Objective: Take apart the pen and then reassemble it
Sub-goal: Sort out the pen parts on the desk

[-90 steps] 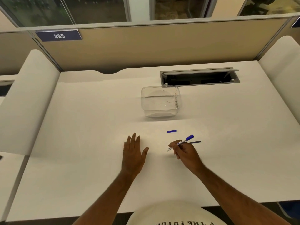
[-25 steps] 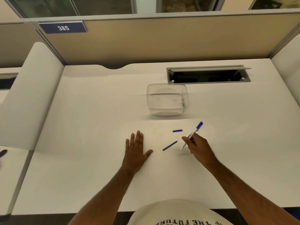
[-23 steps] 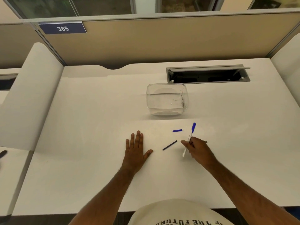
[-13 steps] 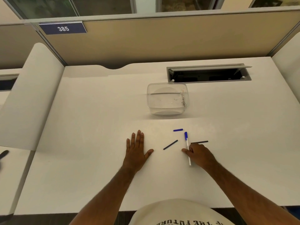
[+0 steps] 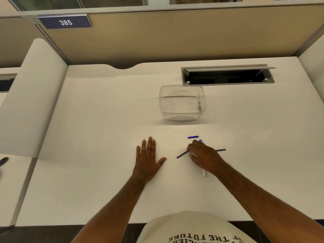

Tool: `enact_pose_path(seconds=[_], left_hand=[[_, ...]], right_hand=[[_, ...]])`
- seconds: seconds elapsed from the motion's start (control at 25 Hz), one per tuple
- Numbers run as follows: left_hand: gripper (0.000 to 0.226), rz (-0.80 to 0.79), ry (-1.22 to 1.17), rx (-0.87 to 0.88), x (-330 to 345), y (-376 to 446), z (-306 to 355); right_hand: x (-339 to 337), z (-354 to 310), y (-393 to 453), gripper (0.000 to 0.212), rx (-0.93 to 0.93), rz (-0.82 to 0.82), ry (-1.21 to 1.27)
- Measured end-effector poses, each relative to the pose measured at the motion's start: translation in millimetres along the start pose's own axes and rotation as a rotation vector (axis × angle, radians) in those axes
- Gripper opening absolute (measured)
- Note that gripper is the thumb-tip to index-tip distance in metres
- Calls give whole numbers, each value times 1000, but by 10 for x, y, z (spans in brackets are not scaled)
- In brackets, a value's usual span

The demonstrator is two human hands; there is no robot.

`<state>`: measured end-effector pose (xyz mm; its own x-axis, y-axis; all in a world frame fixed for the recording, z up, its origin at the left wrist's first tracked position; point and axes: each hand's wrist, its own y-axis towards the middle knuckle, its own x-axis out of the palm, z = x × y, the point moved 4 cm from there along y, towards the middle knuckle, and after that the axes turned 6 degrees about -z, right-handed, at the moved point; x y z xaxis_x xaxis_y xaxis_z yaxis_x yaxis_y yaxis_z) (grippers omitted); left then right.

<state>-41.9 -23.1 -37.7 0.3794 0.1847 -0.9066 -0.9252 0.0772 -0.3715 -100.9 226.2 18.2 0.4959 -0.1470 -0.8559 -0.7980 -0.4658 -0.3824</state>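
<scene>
- You are resting your left hand point(image 5: 146, 159) flat on the white bench point(image 5: 87, 137), palm down, fingers spread and pointing to the far side; its grip is wide and is holding nothing.
- You are reaching your right hand point(image 5: 204, 157) over the loose pen parts, knuckles up, with the fingers curled down toward the bench.
- Your right fingertips point(image 5: 190, 148) are sitting at the right end of a thin dark refill piece point(image 5: 182, 154), which is lying on the bench slanting from near-left to far-right. Whether the grip is closing on it or only touching it, I cannot tell.
- The white pen barrel point(image 5: 204, 173) is lying on the bench beneath your right hand, running near to far. Only its white near end and its blue far tip point(image 5: 200, 141) are showing; the hand is covering the middle.
- A second thin dark rod point(image 5: 221, 150) is sticking out to the right from behind your right hand, lying almost level on the bench.
- A small blue cap piece point(image 5: 192, 137) is lying alone just beyond your right fingers, apart from the hand.
- A clear plastic container point(image 5: 181, 102) is standing farther back on the bench, well apart from the pen parts, with a few dark scraps at its right wall.
- An open cable tray point(image 5: 228, 74) is sitting in the bench at the far right, just behind the container.
- A blue number plate reading 385 point(image 5: 65, 22) is hanging on the partition at the far left.
</scene>
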Motion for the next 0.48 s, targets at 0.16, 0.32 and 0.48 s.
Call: enact_pose_path(seconds=[0.16, 0.32, 0.48], left_hand=[[93, 2, -8, -6, -9, -1, 7], [93, -5, -2, -8, 5, 4, -2], [92, 16, -6, -8, -4, -8, -4]], right_hand=[[16, -80, 203, 15, -75, 5, -153], [-33, -72, 252, 13, -191, 63, -256], [-103, -142, 277, 17, -296, 78, -366]])
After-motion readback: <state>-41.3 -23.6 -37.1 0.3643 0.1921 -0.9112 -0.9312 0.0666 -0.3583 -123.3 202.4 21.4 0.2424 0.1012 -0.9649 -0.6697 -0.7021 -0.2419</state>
